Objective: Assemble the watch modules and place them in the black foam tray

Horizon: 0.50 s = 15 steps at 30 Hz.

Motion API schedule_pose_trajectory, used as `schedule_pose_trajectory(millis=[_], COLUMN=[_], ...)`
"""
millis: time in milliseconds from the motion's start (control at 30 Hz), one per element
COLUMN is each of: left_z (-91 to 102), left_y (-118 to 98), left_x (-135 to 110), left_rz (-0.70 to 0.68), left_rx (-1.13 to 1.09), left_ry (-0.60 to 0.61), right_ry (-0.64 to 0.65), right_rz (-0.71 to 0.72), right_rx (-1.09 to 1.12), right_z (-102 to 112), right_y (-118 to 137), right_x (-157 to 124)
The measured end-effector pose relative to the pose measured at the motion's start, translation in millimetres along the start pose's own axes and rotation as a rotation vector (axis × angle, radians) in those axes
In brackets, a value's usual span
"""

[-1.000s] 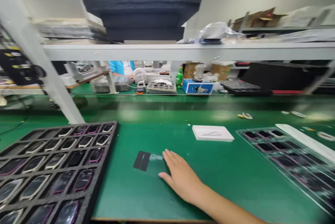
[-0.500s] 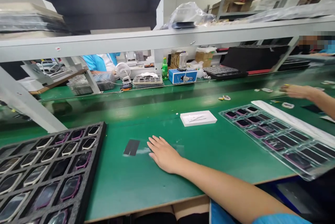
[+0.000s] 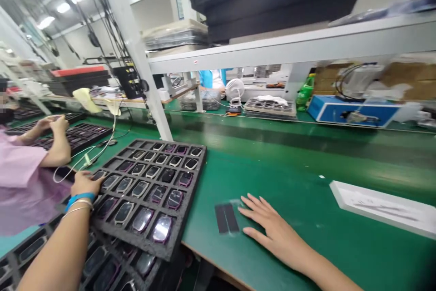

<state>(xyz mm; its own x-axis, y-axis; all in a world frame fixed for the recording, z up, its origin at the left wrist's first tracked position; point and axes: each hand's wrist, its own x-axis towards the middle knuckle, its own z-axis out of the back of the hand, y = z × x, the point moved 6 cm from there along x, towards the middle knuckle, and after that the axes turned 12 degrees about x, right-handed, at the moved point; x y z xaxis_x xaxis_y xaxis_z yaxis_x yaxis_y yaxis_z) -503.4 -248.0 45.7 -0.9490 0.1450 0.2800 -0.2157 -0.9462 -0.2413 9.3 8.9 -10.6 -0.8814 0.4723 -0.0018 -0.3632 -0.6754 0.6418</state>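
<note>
My left hand (image 3: 85, 186), with a blue band and a bracelet at the wrist, is at the left side of a dark foam tray (image 3: 190, 200). Its fingers are bent around a smartwatch (image 3: 98, 175) in an outer slot; the palm side is hidden. Rows of smartwatches with pale or purple frames fill most slots, such as a purple-framed smartwatch (image 3: 162, 229) at the near corner. My right hand (image 3: 272, 232) lies on the green table, fingers spread and holding nothing. Just left of its fingertips is a black two-part strip (image 3: 226, 218) on clear film.
Under the foam tray's left side lies another watch tray (image 3: 98, 261). A co-worker in a pink garment (image 3: 23, 177) sits at the left, near a white cable (image 3: 81, 157). A white box lid (image 3: 384, 209) holds thin tools at the right. A shelf post (image 3: 150, 68) rises behind the tray.
The view has swung left, bringing the whole foam tray and the co-worker in pink into sight. My left hand now shows at the tray. My right hand stays spread beside the black strip.
</note>
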Motion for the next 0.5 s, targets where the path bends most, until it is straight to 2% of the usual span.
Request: schedule_pose_trajectory(millis=[67, 167, 233, 367, 433, 500], left_z=[-8.2, -13.0, -12.9, -11.6, -10.8, -9.1], left_y=[5.4, 6.6, 7.3, 8.0, 7.7, 6.5], left_x=[3.4, 4.5, 4.2, 4.1, 4.3, 4.3], left_rz=[0.071, 0.094, 0.092, 0.078, 0.071, 0.059], left_rx=[-0.018, -0.051, -0.062, -0.067, -0.061, -0.05], left_ry=[0.021, 0.038, 0.039, 0.024, 0.008, -0.012], right_ry=[-0.007, -0.218, -0.26, -0.101, -0.026, -0.022], right_rz=[0.016, -0.134, -0.216, -0.132, -0.074, -0.066], right_rx=[0.05, -0.028, -0.123, -0.173, -0.126, -0.095], right_z=[6.3, 17.0, 13.3, 0.7, 1.6, 6.8], right_y=[-2.9, -16.0, -21.8, -20.6, -19.2, -19.3], right_x=[1.2, -0.9, -3.0, -0.2, 1.2, 1.2])
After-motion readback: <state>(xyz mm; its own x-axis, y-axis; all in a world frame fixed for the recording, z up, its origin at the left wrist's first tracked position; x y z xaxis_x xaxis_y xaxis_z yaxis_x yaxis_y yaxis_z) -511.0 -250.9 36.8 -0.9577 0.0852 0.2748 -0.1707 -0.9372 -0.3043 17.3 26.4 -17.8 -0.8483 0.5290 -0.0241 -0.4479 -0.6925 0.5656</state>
